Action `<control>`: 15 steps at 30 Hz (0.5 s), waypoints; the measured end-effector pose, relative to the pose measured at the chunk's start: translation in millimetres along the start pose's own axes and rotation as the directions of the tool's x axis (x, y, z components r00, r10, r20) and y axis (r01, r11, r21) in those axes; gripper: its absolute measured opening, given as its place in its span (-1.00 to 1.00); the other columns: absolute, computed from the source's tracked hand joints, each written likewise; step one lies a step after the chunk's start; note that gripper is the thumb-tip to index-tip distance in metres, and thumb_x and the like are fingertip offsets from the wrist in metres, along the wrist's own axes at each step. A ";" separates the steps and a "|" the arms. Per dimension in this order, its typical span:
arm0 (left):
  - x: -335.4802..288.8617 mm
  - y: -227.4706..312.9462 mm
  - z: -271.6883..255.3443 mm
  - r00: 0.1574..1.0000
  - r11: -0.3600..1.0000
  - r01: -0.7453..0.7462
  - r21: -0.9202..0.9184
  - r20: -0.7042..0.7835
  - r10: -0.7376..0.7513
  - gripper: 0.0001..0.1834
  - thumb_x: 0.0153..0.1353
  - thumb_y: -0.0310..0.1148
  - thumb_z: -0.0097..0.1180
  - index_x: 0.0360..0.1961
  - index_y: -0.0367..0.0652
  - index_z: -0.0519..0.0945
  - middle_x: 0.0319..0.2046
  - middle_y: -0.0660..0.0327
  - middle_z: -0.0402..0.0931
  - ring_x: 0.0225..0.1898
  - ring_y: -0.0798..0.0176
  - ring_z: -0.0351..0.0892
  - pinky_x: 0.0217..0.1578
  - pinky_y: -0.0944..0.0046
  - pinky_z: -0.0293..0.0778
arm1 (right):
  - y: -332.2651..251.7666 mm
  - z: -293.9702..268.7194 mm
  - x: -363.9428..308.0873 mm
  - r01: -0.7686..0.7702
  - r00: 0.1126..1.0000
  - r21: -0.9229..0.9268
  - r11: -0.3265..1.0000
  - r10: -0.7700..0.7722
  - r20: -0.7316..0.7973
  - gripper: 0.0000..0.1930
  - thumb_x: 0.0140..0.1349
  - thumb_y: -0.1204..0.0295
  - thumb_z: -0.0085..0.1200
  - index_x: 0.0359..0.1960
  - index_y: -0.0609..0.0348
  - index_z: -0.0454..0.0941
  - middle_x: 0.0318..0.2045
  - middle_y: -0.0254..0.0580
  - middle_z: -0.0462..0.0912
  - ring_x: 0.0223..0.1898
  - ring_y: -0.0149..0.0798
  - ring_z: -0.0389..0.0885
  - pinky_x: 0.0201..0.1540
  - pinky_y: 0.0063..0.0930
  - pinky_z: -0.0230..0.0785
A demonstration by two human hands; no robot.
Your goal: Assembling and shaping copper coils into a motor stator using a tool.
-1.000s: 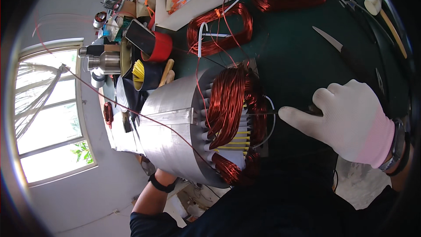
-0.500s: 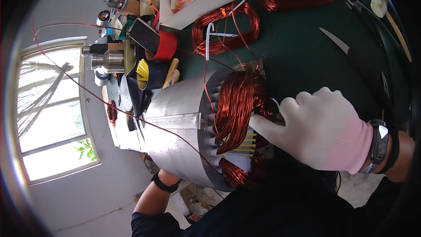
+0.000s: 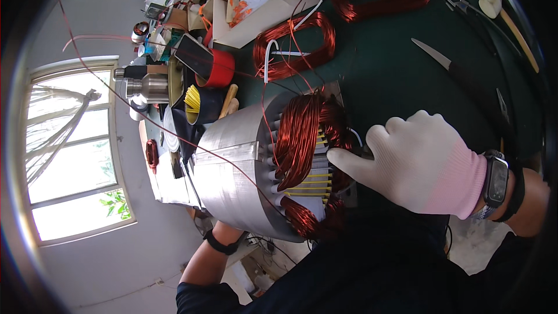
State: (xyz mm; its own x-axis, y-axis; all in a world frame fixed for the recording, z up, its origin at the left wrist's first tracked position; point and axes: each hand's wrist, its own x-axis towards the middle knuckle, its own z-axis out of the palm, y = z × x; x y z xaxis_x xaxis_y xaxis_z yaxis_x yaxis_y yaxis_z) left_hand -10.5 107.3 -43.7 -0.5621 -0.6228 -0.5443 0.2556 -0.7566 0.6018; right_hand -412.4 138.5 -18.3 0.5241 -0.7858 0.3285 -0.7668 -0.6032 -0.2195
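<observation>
A silvery motor stator core [image 3: 224, 166] lies on its side on the dark green table [image 3: 372, 64]. A thick bundle of copper winding wire [image 3: 299, 136] loops out of its slots. Below it hang a smaller copper bundle [image 3: 301, 216] and pale slot liners with yellow strips [image 3: 311, 188]. My right hand [image 3: 415, 166], in a white glove with a pink cuff, reaches toward the stator's open end. One digit stretches toward the slots, apart from the curled fingers; nothing shows in its grasp. My left forearm [image 3: 203, 263] goes behind the stator, which hides that hand.
Two wound copper coils [image 3: 334, 40] [image 3: 381, 11] lie at the back. A knife [image 3: 433, 53], pliers [image 3: 465, 7] and a mallet [image 3: 491, 1] are at the right. A box of paper pieces [image 3: 261, 0], a red holder [image 3: 221, 68] and a cup of yellow strips [image 3: 204, 103] stand back left.
The big wire bundle has shifted left relative to my right fingertip, showing more slots beside it. My right wrist has turned slightly. The whole view has also shifted a little.
</observation>
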 end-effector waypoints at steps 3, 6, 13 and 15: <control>3.7 0.4 -2.3 0.999 1.000 -0.010 -0.022 0.045 0.011 -0.32 0.68 -0.07 -0.21 0.63 -0.21 0.07 0.52 0.06 0.26 0.47 0.11 0.36 0.45 0.05 0.39 | 7.2 -10.9 -13.0 -0.015 1.000 -0.020 1.000 0.015 0.012 -0.57 0.20 0.28 0.30 0.14 -0.46 0.75 -0.57 -0.40 0.36 -0.61 -0.34 0.44 -0.60 -0.42 0.27; -3.0 2.2 -2.4 0.998 0.999 -0.036 0.002 0.051 0.036 -0.33 0.69 -0.07 -0.21 0.63 -0.20 0.07 0.52 0.06 0.26 0.47 0.11 0.36 0.45 0.05 0.39 | 17.7 -19.3 -33.6 -0.039 0.996 -0.042 0.998 0.042 0.079 -0.57 0.16 0.30 0.31 0.09 -0.47 0.77 -0.55 -0.38 0.36 -0.59 -0.34 0.44 -0.59 -0.41 0.25; -10.7 -0.4 6.4 0.994 0.995 -0.075 0.066 0.079 0.069 -0.34 0.69 -0.09 -0.22 0.63 -0.20 0.08 0.53 0.06 0.26 0.47 0.12 0.36 0.46 0.05 0.38 | 19.2 -28.2 -49.5 -0.061 0.996 -0.093 0.994 0.067 0.059 -0.50 0.06 0.34 0.29 0.09 -0.49 0.77 -0.51 -0.40 0.34 -0.55 -0.38 0.42 -0.54 -0.42 0.27; 5.3 5.5 7.5 0.993 0.993 -0.087 0.080 0.084 0.080 -0.34 0.69 -0.09 -0.22 0.63 -0.20 0.08 0.53 0.06 0.26 0.47 0.12 0.35 0.46 0.05 0.38 | 17.6 -27.4 -44.4 -0.044 0.999 -0.104 0.994 0.045 0.012 -0.50 0.08 0.33 0.29 0.12 -0.48 0.76 -0.52 -0.41 0.36 -0.56 -0.38 0.43 -0.55 -0.40 0.27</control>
State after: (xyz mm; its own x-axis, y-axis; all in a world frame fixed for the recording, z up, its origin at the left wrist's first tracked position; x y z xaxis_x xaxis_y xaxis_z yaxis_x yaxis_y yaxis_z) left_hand -17.9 101.3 -38.8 -0.6037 -0.6625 -0.4436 0.2398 -0.6815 0.6914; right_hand -459.3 166.5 -11.5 0.4932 -0.8139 0.3070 -0.8233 -0.5507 -0.1373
